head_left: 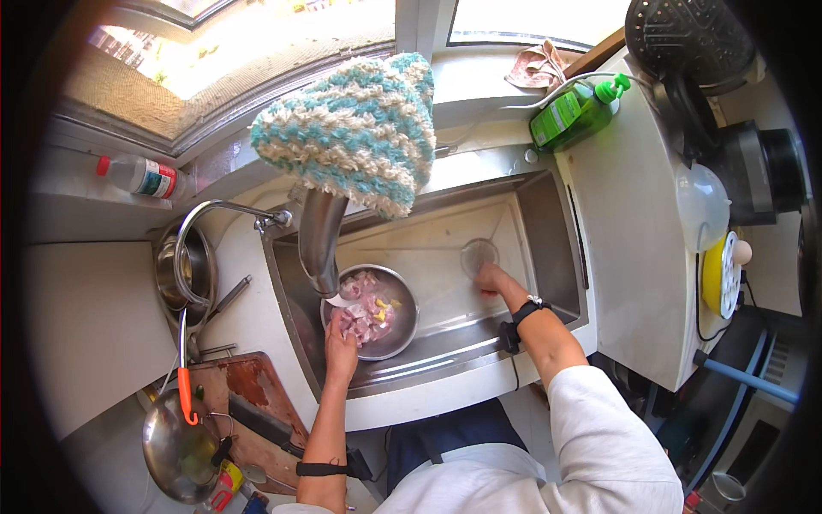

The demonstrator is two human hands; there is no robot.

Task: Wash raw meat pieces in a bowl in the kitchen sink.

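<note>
A round metal bowl with chunks of pale pink raw meat and a few yellow bits stands in the left part of the steel sink. My left hand grips its near left rim, the fingertips reaching over among the meat. Right above the bowl ends the faucet spout, with a whitish stream below it. In the right part of the sink, my right hand is closed at the near edge of a round, greyish drain strainer. Its fingertips are partly hidden.
A striped teal and cream cloth hangs over the faucet. Pots, a pan and a cutting board lie left of the sink. A green soap bottle stands behind its right corner, beside the white counter.
</note>
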